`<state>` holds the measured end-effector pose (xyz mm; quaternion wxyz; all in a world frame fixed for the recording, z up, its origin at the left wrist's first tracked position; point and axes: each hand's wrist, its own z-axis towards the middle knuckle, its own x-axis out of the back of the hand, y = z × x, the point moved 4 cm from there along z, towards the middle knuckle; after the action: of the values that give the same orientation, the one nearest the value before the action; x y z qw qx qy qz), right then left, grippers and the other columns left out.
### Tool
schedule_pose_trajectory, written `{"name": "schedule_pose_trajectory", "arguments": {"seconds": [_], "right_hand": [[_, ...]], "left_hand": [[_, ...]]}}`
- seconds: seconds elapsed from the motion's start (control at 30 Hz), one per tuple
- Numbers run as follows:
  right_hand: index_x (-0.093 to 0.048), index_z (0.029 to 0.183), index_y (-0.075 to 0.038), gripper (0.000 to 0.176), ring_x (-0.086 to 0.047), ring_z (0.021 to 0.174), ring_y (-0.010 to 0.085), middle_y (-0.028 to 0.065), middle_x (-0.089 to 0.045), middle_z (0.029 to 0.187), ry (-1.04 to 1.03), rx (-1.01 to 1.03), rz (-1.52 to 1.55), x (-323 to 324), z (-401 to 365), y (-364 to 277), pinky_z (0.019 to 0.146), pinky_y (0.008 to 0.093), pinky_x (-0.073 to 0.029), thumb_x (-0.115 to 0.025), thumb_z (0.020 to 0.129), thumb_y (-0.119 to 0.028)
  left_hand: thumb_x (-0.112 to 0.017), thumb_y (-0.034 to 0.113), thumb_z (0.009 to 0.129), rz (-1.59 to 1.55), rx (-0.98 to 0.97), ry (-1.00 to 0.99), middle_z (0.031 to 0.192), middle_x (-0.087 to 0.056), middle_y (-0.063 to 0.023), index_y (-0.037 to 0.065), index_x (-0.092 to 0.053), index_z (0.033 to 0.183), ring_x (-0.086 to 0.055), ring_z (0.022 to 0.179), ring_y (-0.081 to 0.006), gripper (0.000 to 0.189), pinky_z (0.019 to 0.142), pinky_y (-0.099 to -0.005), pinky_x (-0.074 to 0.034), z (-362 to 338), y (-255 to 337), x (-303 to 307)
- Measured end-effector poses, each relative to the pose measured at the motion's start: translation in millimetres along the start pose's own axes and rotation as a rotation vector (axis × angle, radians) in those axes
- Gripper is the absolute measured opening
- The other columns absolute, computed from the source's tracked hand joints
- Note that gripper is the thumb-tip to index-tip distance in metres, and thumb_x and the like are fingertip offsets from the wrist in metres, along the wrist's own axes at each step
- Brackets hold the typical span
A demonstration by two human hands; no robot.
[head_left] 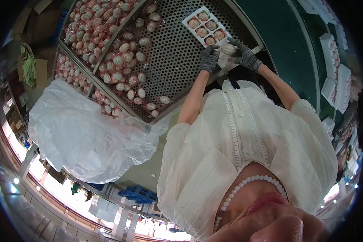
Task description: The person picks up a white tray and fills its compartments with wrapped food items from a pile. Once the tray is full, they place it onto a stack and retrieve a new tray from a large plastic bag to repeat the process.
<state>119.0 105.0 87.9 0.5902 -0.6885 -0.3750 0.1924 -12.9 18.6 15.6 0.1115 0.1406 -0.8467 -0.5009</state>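
Tray (202, 24) of moulded white material lies just beyond my hands in the head view, its long axis running from far left to near right, its near end partly hidden beneath my fingers. Between my hands sits one rounded, pale piece (228, 49) over that end. My right hand (245, 55), the nearer to it, curls thumb and fingers around its right side. My left hand (209, 59) bends its fingertips in from the left; whether they pinch the piece or the tray's edge, I cannot tell. Both wear grey ribbed-knit gloves.

Six pink-and-white rounds (211, 25) fill the visible pockets in two rows. Under the tray stretches hard metal sheet (173, 50), punched with round holes. To the left, glossy, film-wrapped pieces (124, 47) scatter beside a straight metal divider (117, 36); nearer on that side, crinkled translucent plastic (92, 133) drapes in folds. On the right runs a smooth green surface (288, 52).
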Motion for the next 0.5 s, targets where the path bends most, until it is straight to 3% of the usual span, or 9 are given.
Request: {"name": "schedule_pose_trajectory", "arguments": {"seconds": [0.1,0.17,0.23,0.3,0.37,0.43,0.5], "right_hand": [[-0.045,0.104,-0.008,0.049,-0.052,0.073,0.0133,0.0067,-0.052,0.086,-0.049,-0.049,-0.279,7.1,4.1,-23.2,0.065,0.0279,-0.044,-0.067,0.062,-0.017],[-0.046,0.102,-0.007,0.047,-0.052,0.070,0.0134,0.0065,-0.052,0.085,0.050,-0.043,-0.283,7.2,6.9,-15.4,0.064,0.0277,-0.044,-0.067,0.062,-0.019],[-0.046,0.099,-0.006,0.045,-0.051,0.066,0.0134,0.0064,-0.052,0.084,0.148,-0.040,-0.285,9.2,5.7,-9.5,0.063,0.0275,-0.044,-0.067,0.061,-0.020],[-0.046,0.096,-0.004,0.045,-0.051,0.066,0.0140,0.0080,-0.051,0.083,0.121,-0.120,-0.364,10.3,-3.5,-3.2,0.063,0.0275,-0.044,-0.067,0.062,-0.022],[-0.045,0.097,-0.003,0.046,-0.051,0.069,0.0149,0.0090,-0.050,0.084,0.148,-0.110,-0.373,6.3,-17.0,6.4,0.064,0.0274,-0.044,-0.067,0.061,-0.022],[-0.044,0.097,-0.002,0.047,-0.051,0.071,0.0159,0.0100,-0.049,0.084,0.173,-0.100,-0.383,3.7,-24.7,8.7,0.065,0.0274,-0.044,-0.067,0.061,-0.021],[-0.042,0.100,-0.002,0.049,-0.050,0.077,0.0197,0.0113,-0.047,0.091,0.186,-0.166,-0.286,1.4,-28.7,10.8,0.069,0.0278,-0.043,-0.067,0.062,-0.020]], "left_hand": [[-0.045,-0.003,0.066,0.053,-0.163,0.080,0.069,-0.053,-0.0025,0.000,-0.054,0.085,-0.046,0.056,-0.0088,0.022,0.051,-0.0230,-0.040,18.0,6.9,-6.4],[-0.048,0.000,0.069,-0.013,-0.129,0.102,0.071,-0.053,-0.0035,0.002,-0.053,0.087,-0.049,0.059,-0.0116,0.019,0.053,-0.0249,-0.041,25.8,-2.9,-15.1],[-0.051,0.012,0.074,-0.572,0.377,-0.066,0.067,-0.053,-0.0038,0.005,-0.052,0.091,-0.048,0.053,-0.0116,0.019,0.047,-0.0226,-0.040,8.4,-17.2,-31.8],[-0.053,0.017,0.074,-0.574,0.475,-0.083,0.074,-0.054,-0.0039,0.008,-0.048,0.098,-0.051,0.056,-0.0142,0.026,0.048,-0.0248,-0.042,-19.5,23.6,-34.5],[-0.054,0.018,0.074,-1.173,0.736,-0.036,0.080,-0.054,-0.0039,0.010,-0.045,0.102,-0.052,0.060,-0.0146,0.031,0.049,-0.0259,-0.044,-46.8,60.1,-43.7],[-0.057,0.016,0.072,-1.227,0.687,-0.119,0.082,-0.054,-0.0045,0.011,-0.044,0.103,-0.053,0.065,-0.0151,0.033,0.053,-0.0267,-0.045,-47.9,63.0,-45.4],[-0.055,0.021,0.074,-0.844,0.360,-0.039,0.084,-0.053,-0.0056,0.005,-0.045,0.099,-0.051,0.061,-0.0146,0.031,0.050,-0.0281,-0.045,-29.0,23.1,-40.4]]}}
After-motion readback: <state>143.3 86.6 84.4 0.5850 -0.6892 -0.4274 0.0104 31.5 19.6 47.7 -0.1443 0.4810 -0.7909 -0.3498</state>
